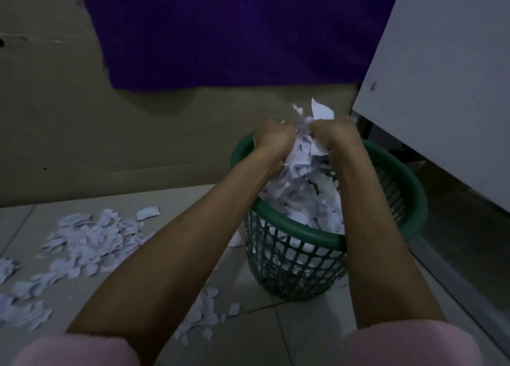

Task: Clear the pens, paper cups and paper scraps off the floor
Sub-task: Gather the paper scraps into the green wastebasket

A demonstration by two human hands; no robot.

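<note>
Left hand (271,139) and right hand (335,136), fingers curled round a loose bundle of torn white paper scraps (305,147), above the round green plastic lattice basket (292,251); unclenching off-centre risks scraps missing the already heaped basket onto the pale tiled floor (300,329).

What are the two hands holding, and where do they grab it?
Both hands, left hand and right hand, hold a bunch of paper scraps between them, pressed from its two sides.
</note>
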